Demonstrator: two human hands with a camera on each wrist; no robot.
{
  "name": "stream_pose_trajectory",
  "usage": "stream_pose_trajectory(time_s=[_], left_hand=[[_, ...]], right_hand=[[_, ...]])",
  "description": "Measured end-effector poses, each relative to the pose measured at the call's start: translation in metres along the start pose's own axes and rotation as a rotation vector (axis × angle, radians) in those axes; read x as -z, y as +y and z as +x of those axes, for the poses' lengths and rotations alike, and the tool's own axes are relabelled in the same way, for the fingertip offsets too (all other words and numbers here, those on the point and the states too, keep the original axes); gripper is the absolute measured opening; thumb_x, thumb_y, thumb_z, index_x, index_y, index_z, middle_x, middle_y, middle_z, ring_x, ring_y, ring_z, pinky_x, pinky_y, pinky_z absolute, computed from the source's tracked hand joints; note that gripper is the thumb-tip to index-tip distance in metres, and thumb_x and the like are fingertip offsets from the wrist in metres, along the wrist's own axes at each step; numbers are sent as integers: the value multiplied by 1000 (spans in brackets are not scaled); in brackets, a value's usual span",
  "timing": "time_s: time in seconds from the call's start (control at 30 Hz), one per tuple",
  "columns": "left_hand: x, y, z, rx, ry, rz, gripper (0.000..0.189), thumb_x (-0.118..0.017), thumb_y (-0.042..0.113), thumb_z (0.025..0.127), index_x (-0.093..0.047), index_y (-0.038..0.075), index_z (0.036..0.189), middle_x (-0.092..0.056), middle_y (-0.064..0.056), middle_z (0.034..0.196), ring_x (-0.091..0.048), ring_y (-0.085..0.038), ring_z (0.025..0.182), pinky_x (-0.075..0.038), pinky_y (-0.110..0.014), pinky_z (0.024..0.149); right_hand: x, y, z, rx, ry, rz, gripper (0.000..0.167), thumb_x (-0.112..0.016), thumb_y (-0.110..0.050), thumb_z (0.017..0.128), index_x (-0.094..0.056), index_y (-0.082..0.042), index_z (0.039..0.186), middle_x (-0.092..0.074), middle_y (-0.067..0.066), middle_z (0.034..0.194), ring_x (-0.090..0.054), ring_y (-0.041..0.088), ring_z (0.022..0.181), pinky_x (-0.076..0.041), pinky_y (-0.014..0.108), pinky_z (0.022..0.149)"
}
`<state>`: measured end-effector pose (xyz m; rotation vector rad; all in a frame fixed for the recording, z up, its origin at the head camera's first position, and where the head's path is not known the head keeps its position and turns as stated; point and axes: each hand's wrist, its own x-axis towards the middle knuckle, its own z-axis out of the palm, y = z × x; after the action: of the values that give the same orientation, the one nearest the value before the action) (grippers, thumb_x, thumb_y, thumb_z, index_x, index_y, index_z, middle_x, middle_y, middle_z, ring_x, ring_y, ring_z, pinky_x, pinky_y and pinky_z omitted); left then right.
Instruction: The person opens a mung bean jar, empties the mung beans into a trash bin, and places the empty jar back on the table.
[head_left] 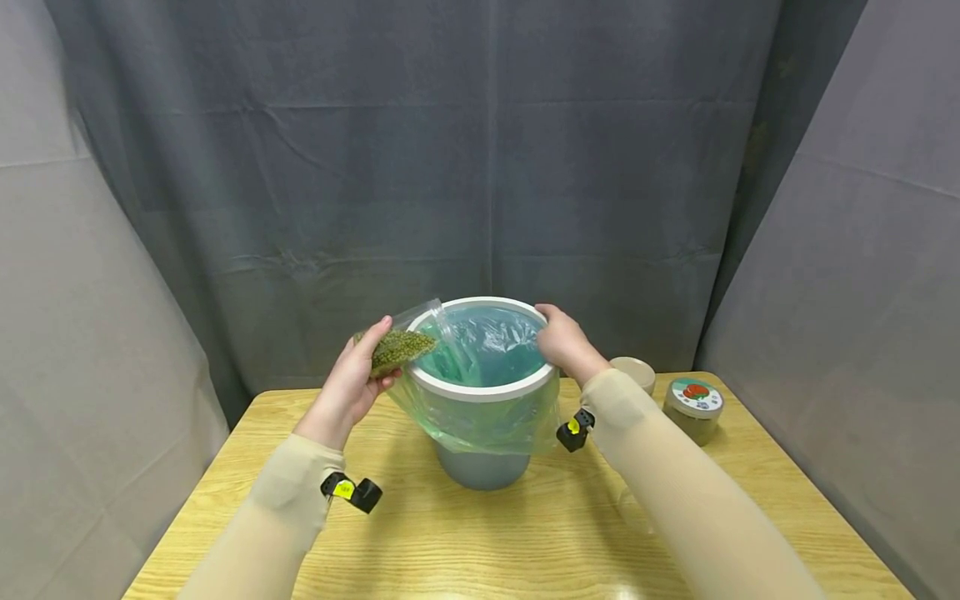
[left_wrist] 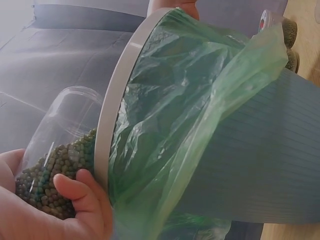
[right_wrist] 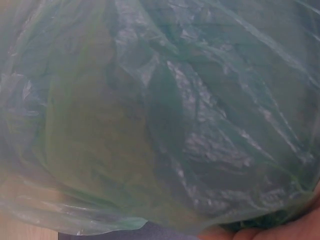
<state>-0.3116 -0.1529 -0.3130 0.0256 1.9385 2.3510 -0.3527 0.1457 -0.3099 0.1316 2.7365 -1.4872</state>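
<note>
My left hand (head_left: 348, 383) grips a clear plastic jar (head_left: 401, 346) partly filled with green beans (left_wrist: 55, 175). The jar is tilted on its side, its mouth reaching over the left part of the rim of a bin (head_left: 483, 471). A thin green plastic bag (head_left: 487, 421) lines this grey-blue bin and hangs down outside beneath the white rim ring (head_left: 480, 392). On the opposite side, my right hand (head_left: 566, 342) holds the rim, fingers curled over its edge and partly hidden. The right wrist view is mostly filled by the green bag (right_wrist: 100, 125).
To the right on the wooden table (head_left: 480, 550) stand a jar (head_left: 693, 408) with a tomato picture on its lid and another pale-lidded jar (head_left: 633, 371) behind my right forearm. A faint clear round piece (head_left: 633, 510) lies by that forearm. Grey curtains (head_left: 465, 167) enclose the table.
</note>
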Motion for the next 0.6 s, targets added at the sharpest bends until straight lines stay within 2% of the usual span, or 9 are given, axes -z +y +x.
stream_pose_trajectory(time_s=[0.27,0.43,0.6], left_hand=[[1,3,1,9,-10,79,41,-55,50,103,-44,15,123,-59,3,82,-56,-11,62,-41,-17,52],[1,6,1,11,-14,124,45,-56,51,102,-43,15,125,-58,2,86,-56,-11,65,-41,-19,53],[0,8,1,15,-20,127,45,-57,50,102,-41,16,126,-57,0,89,-56,-12,66,-42,-18,53]], right_hand=[[0,1,-2,9,-2,-5,65,-31,5,99,-24,-7,163,-32,20,165,-45,36,143,-46,50,113],[0,0,-3,12,0,-5,65,-30,5,99,-24,-7,163,-33,20,165,-45,36,143,-47,49,113],[0,0,-3,15,5,-10,65,-30,6,99,-24,-7,163,-32,20,165,-44,36,144,-46,49,113]])
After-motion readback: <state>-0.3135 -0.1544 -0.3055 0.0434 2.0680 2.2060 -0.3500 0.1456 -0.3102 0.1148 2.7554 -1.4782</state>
